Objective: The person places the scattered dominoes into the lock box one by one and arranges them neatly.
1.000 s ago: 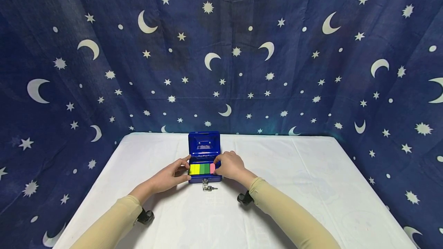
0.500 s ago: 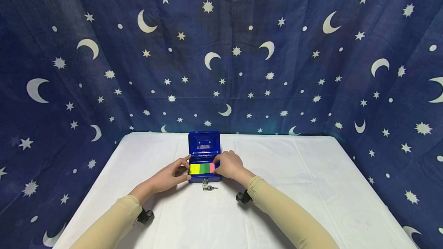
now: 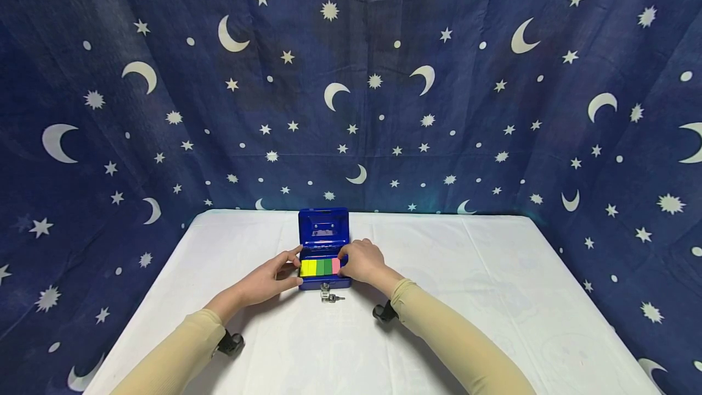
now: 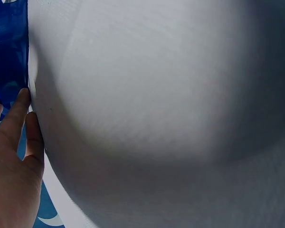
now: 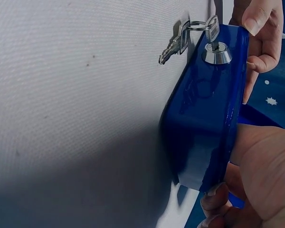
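Observation:
A small blue metal cash box (image 3: 325,284) stands on the table with its lid (image 3: 323,224) raised. Inside lies a row of yellow blocks (image 3: 308,268), green blocks (image 3: 324,267) and one pink block (image 3: 336,266). My left hand (image 3: 265,280) holds the box's left end, thumb at the front corner and fingers farther back. At the other end my right hand (image 3: 366,262) reaches over the rim, its thumb and index finger curled at the pink block, partly covering it. In the right wrist view, keys (image 5: 175,42) hang from the lock (image 5: 217,53) on the box front.
A white cloth (image 3: 466,297) covers the table around the box. Behind and beside it hangs a dark blue curtain (image 3: 351,108) with moons and stars. Black wrist cameras sit under both sleeves; the right one (image 3: 384,313) is close over the cloth.
The pink block has shifted slightly left, closing the small gap beside the green blocks. My right hand has moved a little left with it. The left hand and the box have stayed put.

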Tool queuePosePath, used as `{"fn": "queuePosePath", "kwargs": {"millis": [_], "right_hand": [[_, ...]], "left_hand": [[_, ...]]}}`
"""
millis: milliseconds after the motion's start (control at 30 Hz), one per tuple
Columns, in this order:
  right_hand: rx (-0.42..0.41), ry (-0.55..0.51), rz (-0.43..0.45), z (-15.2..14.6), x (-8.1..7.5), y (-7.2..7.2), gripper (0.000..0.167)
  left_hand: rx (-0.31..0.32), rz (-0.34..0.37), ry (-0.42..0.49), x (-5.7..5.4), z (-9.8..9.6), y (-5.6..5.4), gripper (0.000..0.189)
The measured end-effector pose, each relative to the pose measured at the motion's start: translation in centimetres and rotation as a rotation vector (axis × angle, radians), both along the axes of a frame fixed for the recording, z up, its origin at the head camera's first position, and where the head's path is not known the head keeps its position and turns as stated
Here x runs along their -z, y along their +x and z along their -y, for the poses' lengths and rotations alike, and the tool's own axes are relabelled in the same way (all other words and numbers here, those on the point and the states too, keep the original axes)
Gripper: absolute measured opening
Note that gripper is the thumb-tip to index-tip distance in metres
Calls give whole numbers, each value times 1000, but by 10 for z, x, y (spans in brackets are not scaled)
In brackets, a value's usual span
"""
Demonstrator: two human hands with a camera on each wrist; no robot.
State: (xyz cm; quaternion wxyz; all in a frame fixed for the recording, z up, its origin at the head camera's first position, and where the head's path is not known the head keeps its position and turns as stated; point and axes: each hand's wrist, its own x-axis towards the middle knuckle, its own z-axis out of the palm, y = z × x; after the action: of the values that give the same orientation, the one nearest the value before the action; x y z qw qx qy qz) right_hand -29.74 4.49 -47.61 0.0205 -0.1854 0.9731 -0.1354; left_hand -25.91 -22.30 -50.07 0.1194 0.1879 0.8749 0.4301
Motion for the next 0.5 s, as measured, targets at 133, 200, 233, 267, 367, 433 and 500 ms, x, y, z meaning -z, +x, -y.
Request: {"fn": "queuePosePath", "kwargs": {"millis": [133,200,233,267,367,433,500], "right_hand": [[1,-1,3,0,-1,0,35],[1,0,5,-1,-1,0,35],[2,1,6,-1,-1,0,35],[2,3,7,-1,-1,0,36],[4,4,6,-1,0,0,36],[4,4,7,-1,1,0,35],[5,2,7,-1,1,0,35]], "left_hand": [[1,-4,7,0,0,0,37],[-7,-1,0,0,0,0,37],[-8,0,2,0,0,0,36],[-9,0,0,0,0,0,36],[-10,3,-4,0,0,0,37],[-6,2,-3,0,-1,0,37],[-3,1,-5,1,-1,-1,38]]}}
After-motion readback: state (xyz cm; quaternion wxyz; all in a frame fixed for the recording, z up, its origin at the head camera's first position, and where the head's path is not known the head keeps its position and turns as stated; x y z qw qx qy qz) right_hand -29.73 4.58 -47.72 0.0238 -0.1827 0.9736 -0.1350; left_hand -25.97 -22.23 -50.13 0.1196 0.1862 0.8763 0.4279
